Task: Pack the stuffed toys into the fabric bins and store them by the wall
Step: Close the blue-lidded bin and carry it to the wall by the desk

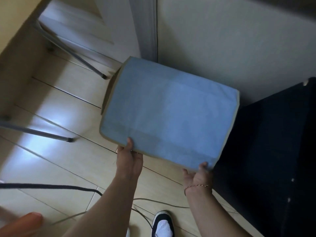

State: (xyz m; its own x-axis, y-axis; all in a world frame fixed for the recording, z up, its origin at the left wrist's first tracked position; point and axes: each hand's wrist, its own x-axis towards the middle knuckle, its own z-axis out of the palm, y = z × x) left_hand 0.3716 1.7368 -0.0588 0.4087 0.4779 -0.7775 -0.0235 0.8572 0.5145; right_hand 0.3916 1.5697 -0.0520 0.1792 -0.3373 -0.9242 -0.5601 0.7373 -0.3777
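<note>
Blurred at the near left edge, a fingertip-like shape (29,219) sits closest to your camera; whose it is cannot be told. Just beyond, your shoe (162,224) with its white sock stands on the pale tiled floor (71,161), where thin cables (51,186) trail across.

Your left hand (129,159) grips the near left edge of the blue fabric bin (169,115), thumb on the lid, fingers curled out of sight beneath. Your right hand (199,173), with a thin bracelet (198,186) at the wrist, holds the near right corner, fingertips hooked over the tan-trimmed rim.

You hold the bin with its lid closed, so its contents are hidden. It is close to the wall (230,40), just left of a dark case (266,151) and right of the grey chair legs (71,53). Whether it touches the floor cannot be told.
</note>
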